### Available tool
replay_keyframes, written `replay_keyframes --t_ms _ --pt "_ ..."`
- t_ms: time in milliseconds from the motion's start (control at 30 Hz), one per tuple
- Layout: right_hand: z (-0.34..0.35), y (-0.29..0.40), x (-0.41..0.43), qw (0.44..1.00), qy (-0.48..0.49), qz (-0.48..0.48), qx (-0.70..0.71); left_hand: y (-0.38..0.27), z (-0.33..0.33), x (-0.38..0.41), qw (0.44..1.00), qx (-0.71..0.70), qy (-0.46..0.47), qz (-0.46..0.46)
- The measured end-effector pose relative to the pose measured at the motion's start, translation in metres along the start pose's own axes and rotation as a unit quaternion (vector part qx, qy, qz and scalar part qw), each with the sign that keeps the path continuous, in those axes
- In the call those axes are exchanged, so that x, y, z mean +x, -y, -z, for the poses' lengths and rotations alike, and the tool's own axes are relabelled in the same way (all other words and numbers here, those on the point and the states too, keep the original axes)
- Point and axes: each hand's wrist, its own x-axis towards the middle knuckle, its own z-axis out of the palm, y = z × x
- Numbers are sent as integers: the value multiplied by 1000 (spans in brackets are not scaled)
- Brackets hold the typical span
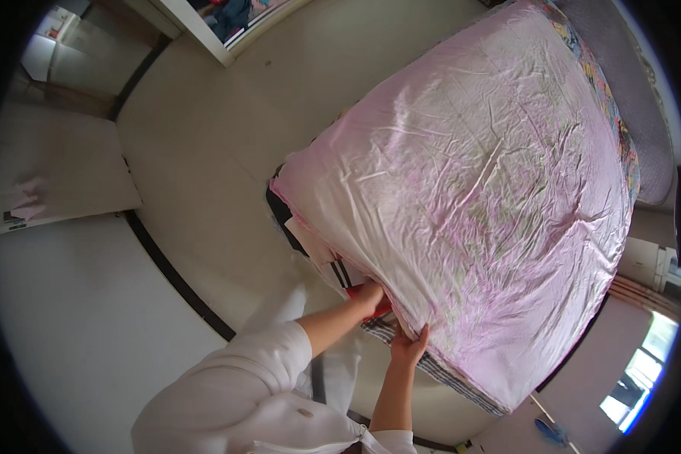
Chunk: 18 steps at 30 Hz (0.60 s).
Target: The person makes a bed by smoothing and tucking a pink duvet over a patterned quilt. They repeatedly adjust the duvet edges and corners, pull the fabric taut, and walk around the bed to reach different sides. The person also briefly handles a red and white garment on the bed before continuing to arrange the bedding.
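A pink and pale-green satin-like bed cover (465, 187) lies wrinkled over the bed. My left hand (370, 298) reaches under its near edge beside a red cloth (380, 309), and its fingers are hidden. Just to the right, my right hand (410, 344) pinches the same edge, thumb on top and fingers beneath. Below the cover, a black-and-white checked fabric (459, 385) shows along the side of the bed. A white cloth with black stripes (340, 273) sticks out left of my hands.
A grey padded headboard (630, 91) stands at the bed's far end, next to a colourful patterned fabric (596, 74). Tan floor (204, 142) runs along the bed's left. A white door frame (227, 54) is at the top, and a bright window (641, 369) at lower right.
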Motion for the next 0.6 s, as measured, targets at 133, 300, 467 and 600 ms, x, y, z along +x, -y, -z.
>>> replay_keyframes --t_ms 133,300,467,600 --pt "-6 11 -28 998 -44 41 -15 -102 -2 -2 990 -132 37 -8" --pt "-27 11 -37 994 -81 68 -13 -224 15 13 969 -219 69 -87" --pt "-39 5 -41 992 -97 73 -34 -309 28 20 944 -276 88 -161" --pt "-41 6 -48 989 -120 68 -58 -319 31 -17 942 -217 56 -250"
